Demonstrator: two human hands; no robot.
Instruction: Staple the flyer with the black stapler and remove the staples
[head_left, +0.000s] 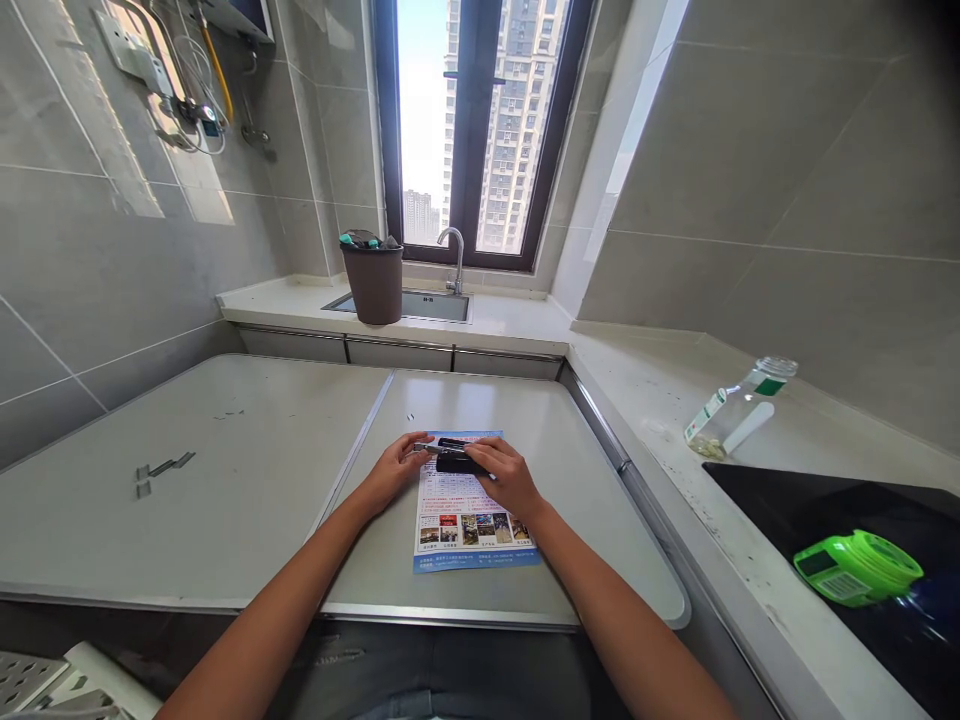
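Observation:
A black stapler [456, 463] with a silver metal part is held low over a printed leaflet [475, 558] on the white folding table. My right hand [507, 474] closes around its right end, thumb and fingers on the black body. At the other end, my left hand [396, 470] pinches the slim silver part with its fingertips. Just beyond the leaflet lie a few tiny staples [410, 416]. To the left on the table are short grey staple strips [166, 467], some whole and some broken into pieces.
A brown bin [373, 285] stands by the sink [435, 305] under the window. On the right counter are a tilted glass bottle [731, 415], a black cooktop [750, 490] and a bright green container [855, 567]. White perforated plastic [82, 685] shows at lower left.

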